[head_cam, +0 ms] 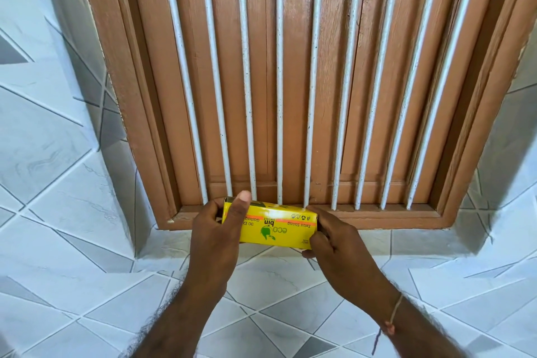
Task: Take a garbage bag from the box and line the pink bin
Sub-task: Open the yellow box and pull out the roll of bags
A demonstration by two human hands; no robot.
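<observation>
A yellow garbage bag box (276, 228) with green and orange print is held lengthwise in front of the window sill, its print upside down to me. My left hand (216, 229) grips its left end, thumb laid over the top corner. My right hand (334, 237) holds its right end, fingers curled around the end flap. The box looks closed; no bag shows. The pink bin is out of view.
A brown wooden shuttered window (261, 81) with several white vertical bars (279, 96) fills the wall ahead. Its tiled sill (406, 238) lies just behind the box. White and grey geometric tiles (72, 197) cover the surrounding wall.
</observation>
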